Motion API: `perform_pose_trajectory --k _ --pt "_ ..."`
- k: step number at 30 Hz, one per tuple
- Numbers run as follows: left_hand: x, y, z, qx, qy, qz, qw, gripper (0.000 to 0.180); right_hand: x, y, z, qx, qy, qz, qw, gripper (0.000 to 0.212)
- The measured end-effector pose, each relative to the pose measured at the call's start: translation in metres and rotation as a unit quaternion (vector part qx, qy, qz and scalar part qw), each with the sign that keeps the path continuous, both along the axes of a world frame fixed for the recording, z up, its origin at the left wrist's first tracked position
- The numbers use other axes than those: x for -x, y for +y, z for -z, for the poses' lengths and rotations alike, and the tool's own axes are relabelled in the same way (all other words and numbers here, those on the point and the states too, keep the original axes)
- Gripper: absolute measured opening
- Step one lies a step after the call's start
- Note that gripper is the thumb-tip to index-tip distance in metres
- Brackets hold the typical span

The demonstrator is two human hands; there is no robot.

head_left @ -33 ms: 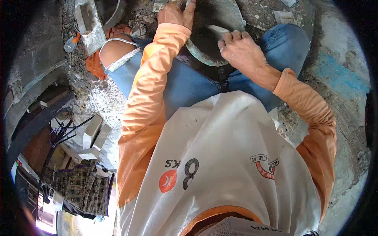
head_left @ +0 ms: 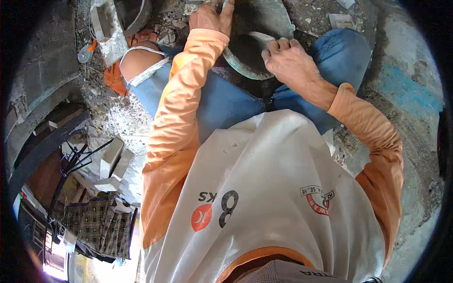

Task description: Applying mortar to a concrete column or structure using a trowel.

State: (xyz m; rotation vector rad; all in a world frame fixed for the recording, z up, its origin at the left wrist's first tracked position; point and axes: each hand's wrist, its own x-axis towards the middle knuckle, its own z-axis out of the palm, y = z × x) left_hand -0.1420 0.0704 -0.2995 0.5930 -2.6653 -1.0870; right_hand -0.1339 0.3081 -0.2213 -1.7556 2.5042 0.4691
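A rounded, bowl-like vessel [head_left: 248, 73] with a rough, greenish-grey rim and dark hollow sits between the person's knees, above the faded denim jeans [head_left: 222, 101]. The right hand [head_left: 293, 61] curls its dusty fingers beside a thin, pale curved edge [head_left: 258, 36] within the hollow; whether it grips that is unclear. The left hand [head_left: 207, 18] lies by the vessel's upper left side, fingertips cut off, its hold impossible to tell. Crumbly grey rubble [head_left: 166, 35] lies near it.
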Motion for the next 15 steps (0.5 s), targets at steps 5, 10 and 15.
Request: perform_pose_trajectory --k 5,10,15 --pt "-0.002 -0.014 0.008 0.023 0.015 -0.007 1.000 0.060 0.009 -0.007 -0.004 -0.037 -0.053 -0.018 0.998 0.016" --pt "0.018 -0.014 -0.057 -0.011 -0.010 0.066 0.998 0.050 0.020 -0.005 -0.026 -0.010 -0.030 -0.039 0.999 0.016" --pt "-0.023 -0.017 0.035 0.159 -0.080 0.128 0.976 0.057 0.003 -0.002 0.001 -0.024 -0.067 -0.013 0.997 0.021"
